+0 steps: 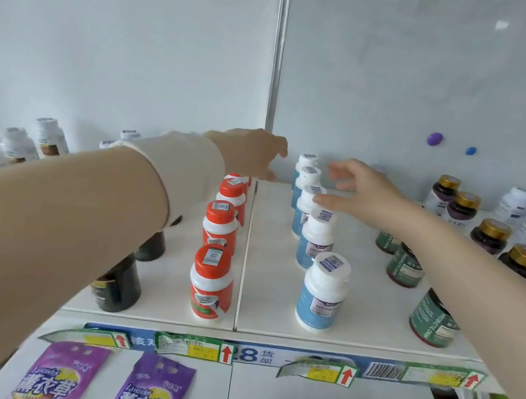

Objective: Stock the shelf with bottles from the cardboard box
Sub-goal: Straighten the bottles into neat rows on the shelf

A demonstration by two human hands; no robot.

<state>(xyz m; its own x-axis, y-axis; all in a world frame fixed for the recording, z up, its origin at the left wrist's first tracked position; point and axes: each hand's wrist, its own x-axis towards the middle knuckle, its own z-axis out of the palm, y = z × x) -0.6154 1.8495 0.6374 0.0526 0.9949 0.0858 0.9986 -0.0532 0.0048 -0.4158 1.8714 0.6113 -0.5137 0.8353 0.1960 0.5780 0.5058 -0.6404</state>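
Note:
On the white shelf (356,319), a row of orange-capped bottles (211,280) runs front to back at centre left. A row of white-capped bottles with blue labels (321,293) runs beside it on the right. My left hand (251,153) reaches over the far end of the orange row with fingers curled downward, and I cannot see anything in it. My right hand (355,187) hovers with fingers spread over the far bottles of the blue-label row, fingertips close to one cap. No cardboard box is in view.
Green-labelled bottles (434,322) stand at right, gold-capped dark bottles (522,262) further right, dark bottles (119,283) under my left forearm, white bottles (17,142) at far left. Price tags (191,347) line the shelf edge. Purple lavender packets (151,391) hang below.

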